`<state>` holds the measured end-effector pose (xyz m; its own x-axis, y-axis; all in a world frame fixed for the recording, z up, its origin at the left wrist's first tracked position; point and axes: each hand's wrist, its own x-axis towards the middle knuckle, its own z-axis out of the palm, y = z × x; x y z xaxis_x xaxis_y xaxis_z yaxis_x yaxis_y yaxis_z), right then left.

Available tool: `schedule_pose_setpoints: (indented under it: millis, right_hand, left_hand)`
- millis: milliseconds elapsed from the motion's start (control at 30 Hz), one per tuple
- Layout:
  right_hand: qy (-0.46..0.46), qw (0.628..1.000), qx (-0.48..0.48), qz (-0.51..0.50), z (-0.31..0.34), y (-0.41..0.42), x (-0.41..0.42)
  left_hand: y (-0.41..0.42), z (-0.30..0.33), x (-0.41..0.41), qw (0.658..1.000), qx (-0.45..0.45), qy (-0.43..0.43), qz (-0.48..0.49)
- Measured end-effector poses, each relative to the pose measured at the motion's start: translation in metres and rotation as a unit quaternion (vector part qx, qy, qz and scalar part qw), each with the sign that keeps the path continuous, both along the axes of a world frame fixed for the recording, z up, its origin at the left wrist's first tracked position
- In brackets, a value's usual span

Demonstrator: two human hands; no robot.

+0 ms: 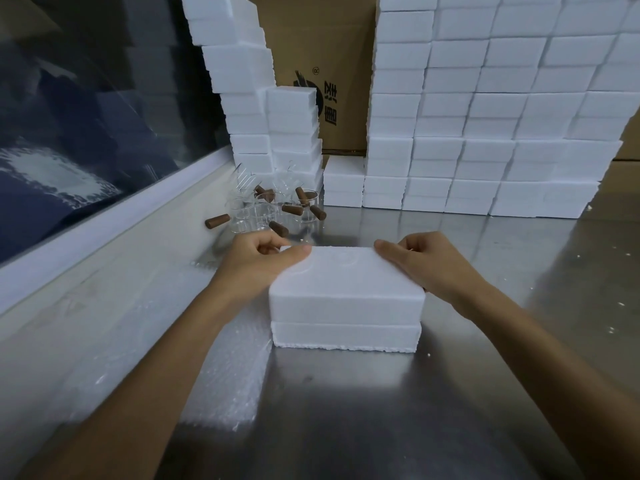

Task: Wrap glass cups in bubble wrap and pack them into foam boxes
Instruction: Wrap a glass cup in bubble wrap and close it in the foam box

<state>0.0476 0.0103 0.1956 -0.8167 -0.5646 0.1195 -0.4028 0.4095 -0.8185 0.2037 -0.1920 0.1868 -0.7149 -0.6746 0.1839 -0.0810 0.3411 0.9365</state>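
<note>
Foam box point(346, 303), lid on, sits on the steel table point(450, 393) at the centre of the frame. Left hand point(258, 263) grips its far left corner, thumb on top and fingers curled behind; right hand point(427, 263) holds the far right corner the same way. Bubble wrap point(228, 375) lies at lower left, touching the box. Glass cups point(273, 211) (brown handles) cluster above the left hand, before stacked foam boxes point(485, 133).
</note>
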Motion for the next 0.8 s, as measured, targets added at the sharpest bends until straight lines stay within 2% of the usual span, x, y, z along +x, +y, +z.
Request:
schedule_pose_setpoints:
  millis: [100, 233, 333, 400, 433, 533, 633, 800]
  right_hand:
    - [0.046, 0.998, 0.017, -0.024, -0.004, -0.001, 0.004]
    - [0.075, 0.997, -0.001, -0.021, -0.002, 0.005, 0.009]
    - [0.117, 0.986, -0.108, -0.048, -0.009, 0.013, 0.019]
    - [0.123, 0.979, -0.165, 0.009, -0.019, 0.026, 0.027]
    - [0.113, 0.978, -0.163, 0.064, -0.026, 0.034, 0.03]
    - [0.036, 0.977, -0.092, 0.191, -0.042, 0.052, 0.032]
    - [0.03, 0.979, -0.054, 0.195, -0.047, 0.053, 0.028]
    - [-0.001, 0.973, -0.096, 0.211, -0.043, 0.049, 0.023]
  left_hand:
    - [0.0, 0.001, 0.001, 1.0, -0.015, -0.003, 0.003]
    - [0.001, 0.006, 0.004, 0.993, -0.112, 0.015, -0.019]
    - [-0.007, 0.008, 0.014, 0.987, -0.106, -0.014, -0.119]
    - [-0.019, 0.005, 0.022, 0.975, -0.067, -0.058, -0.206]
    - [-0.023, 0.002, 0.026, 0.966, -0.043, -0.074, -0.244]
    - [-0.027, -0.004, 0.031, 0.947, 0.019, -0.087, -0.309]
    - [-0.024, -0.005, 0.032, 0.947, 0.016, -0.097, -0.304]
    - [-0.018, -0.006, 0.033, 0.958, 0.003, -0.078, -0.275]
